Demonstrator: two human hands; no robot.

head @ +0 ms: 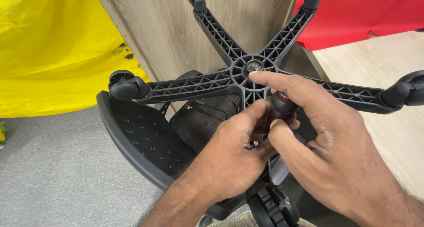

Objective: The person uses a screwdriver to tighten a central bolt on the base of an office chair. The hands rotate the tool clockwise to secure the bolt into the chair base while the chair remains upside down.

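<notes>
Grey floor on the near left, pale wood floor on the right, a wooden panel [176, 28] standing far centre with a yellow sheet [48, 50] on its left and a red sheet [366, 15] on its right; an office chair is flipped over so its black five-star base [212, 81] faces up, casters [123, 86] on the arm ends, mesh seat [141, 138] underneath on the left; left hand [229, 158] has fingers curled narrow around a red-and-black tool handle [282, 106] just near of the hub; right hand [327, 143] pinches the same handle, its index finger stretched out touching the round metal hub centre [254, 66]; another caster [271, 207] sits at the near edge.
</notes>
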